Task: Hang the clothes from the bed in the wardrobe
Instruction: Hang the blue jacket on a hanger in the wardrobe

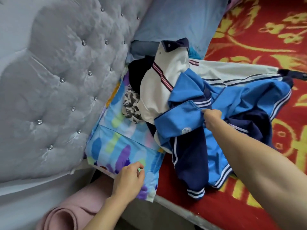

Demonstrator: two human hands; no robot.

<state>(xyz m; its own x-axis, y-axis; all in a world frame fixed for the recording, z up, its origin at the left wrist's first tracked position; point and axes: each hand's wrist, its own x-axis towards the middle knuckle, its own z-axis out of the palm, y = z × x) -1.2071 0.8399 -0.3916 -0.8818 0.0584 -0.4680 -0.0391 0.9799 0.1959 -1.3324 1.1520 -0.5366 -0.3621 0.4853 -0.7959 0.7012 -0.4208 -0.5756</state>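
Clothes are heaped on the bed [186, 213] beside the grey tufted headboard [66, 80] at left: a blue jacket [240, 103] on top, a white shirt [166, 77] behind it, a mottled garment [131, 105] half buried underneath. The right hand [211, 119] pinches a fold of the jacket, fingertips hidden in the cloth; the left hand [129, 180], loosely curled and holding nothing, is over the near edge of a floral pillow [113, 146]. The jacket's round badge [184, 130] is too small to read, and the red blanket [265, 30] lies open to the right.
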